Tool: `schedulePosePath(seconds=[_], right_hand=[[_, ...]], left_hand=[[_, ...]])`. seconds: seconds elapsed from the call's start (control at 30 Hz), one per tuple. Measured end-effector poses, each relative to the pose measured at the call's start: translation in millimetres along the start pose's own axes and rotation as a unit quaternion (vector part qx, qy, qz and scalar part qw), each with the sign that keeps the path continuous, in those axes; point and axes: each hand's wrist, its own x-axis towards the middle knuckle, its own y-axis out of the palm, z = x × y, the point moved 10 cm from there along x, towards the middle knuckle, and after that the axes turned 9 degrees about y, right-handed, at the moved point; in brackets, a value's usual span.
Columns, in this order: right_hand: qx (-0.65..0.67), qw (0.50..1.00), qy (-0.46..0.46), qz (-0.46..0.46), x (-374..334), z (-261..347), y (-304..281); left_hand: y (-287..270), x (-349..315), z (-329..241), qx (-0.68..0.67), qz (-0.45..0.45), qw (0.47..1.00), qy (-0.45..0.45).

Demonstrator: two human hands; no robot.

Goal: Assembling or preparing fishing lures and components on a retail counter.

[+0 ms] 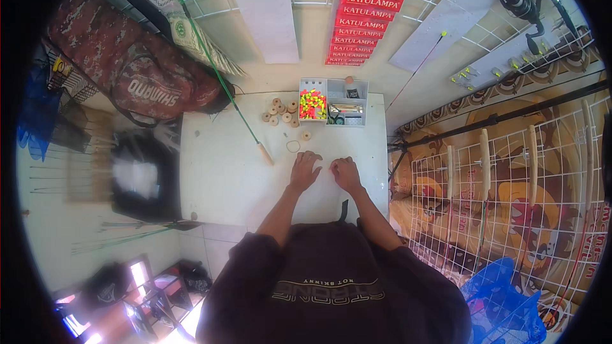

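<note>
My left hand (305,171) is over the white table, thumb and fingers curved apart, with nothing visible between them. To its right, my right hand (346,173) has its fingers curled together, pointing left; whatever they may hold is too small to make out. Just beyond the left hand sits a single tan spool (306,135), and beside it lies a thin loop (293,146). Several more tan spools (274,109) are grouped farther back. A green fishing rod (245,124) slants down to its pale handle (264,154), left of my left hand.
At the table's back stands a grey divided box (345,81) with pink and yellow pieces (312,104), a small bottle (351,91) and tools. A camouflage rod bag (137,67) leans at the left. Red packets (363,25) hang ahead; a wire rack (510,191) stands right.
</note>
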Motion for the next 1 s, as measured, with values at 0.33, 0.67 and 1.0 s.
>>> schedulePosePath(seconds=[0.33, 0.67, 1.0], right_hand=[[0.390, 0.914, 0.112, -0.005, 18, -28, -32], [0.452, 0.882, 0.118, 0.061, 25, -9, -43], [0.293, 0.956, 0.020, -0.026, 27, 24, -75]], left_hand=[[-5, 13, -3, 0.004, -0.030, 0.998, -0.050], [-12, 55, -30, -0.250, -0.020, 0.964, -0.091], [-43, 64, -7, -0.442, -0.136, 0.869, -0.177]])
